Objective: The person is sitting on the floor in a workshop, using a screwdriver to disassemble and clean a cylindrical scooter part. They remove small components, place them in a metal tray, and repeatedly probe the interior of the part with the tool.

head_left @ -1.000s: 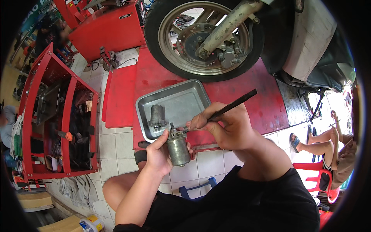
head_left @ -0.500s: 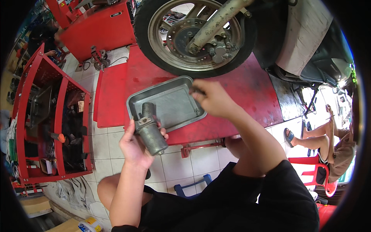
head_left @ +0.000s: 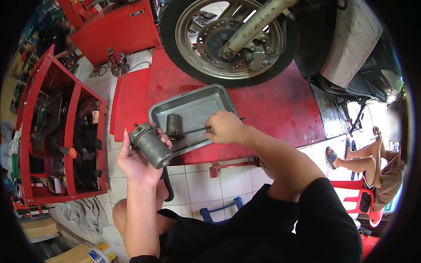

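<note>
My left hand (head_left: 143, 163) is wrapped round a grey metal part (head_left: 153, 148) with a rounded cylinder body and a flange with a hole. Beside its fingertips is a narrower grey cylinder (head_left: 174, 124); whether it is joined to the part I cannot tell. In my closed right hand (head_left: 226, 127) is a thin-shafted tool (head_left: 196, 131), perhaps a screwdriver, its shaft pointing left at the narrower cylinder. Whether the tip touches is unclear, and the fingers hide the grip. Beneath both hands lies a shallow metal tray (head_left: 228, 101).
The tray sits on a red platform (head_left: 276, 109) under a motorcycle front wheel (head_left: 169, 48). Left stands a red shelf rack (head_left: 72, 144). Near my knees is a blue stool (head_left: 223, 210). At the right a person (head_left: 390, 171) sits on a red chair (head_left: 362, 188). Another person (head_left: 55, 39) is far left.
My left hand has moved left and turned the metal part, so its flange now faces up-left. The right hand has come down and left, bringing the tool's shaft towards the narrower cylinder.
</note>
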`<state>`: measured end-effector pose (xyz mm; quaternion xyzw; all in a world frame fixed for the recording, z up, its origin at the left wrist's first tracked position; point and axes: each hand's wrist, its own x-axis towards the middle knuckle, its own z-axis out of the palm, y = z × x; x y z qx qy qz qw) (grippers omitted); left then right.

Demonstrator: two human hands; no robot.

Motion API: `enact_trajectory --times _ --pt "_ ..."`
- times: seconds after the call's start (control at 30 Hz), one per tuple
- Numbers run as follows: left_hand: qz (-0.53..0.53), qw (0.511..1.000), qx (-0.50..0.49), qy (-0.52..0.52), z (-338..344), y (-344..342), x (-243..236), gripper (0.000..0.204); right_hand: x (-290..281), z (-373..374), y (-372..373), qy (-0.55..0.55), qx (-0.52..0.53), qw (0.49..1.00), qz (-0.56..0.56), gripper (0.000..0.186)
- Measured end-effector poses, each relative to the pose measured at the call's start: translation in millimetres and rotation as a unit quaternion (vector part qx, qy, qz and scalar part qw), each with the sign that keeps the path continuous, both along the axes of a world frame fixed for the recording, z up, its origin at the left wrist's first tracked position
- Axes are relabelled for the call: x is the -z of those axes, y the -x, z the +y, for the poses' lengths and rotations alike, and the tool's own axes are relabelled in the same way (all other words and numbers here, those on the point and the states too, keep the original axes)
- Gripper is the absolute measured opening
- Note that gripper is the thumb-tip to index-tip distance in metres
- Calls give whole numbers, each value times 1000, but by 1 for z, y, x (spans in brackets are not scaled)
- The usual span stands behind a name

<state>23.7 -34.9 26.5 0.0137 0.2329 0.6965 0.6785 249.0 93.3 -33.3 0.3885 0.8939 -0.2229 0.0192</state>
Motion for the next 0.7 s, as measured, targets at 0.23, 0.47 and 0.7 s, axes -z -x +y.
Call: enact_trajectory --times 0.23,0.47,0.7 --pt "-21 999 -27 12 3 4 -2 59 -2 21 5 -51 28 997 -41 38" --pt "-10 999 -31 38 -5 2 -6 60 -36 46 -35 -110 172 976 -73 34" --pt "11 998 -42 34 0 1 -8 62 -20 46 -61 -65 145 980 -123 20"
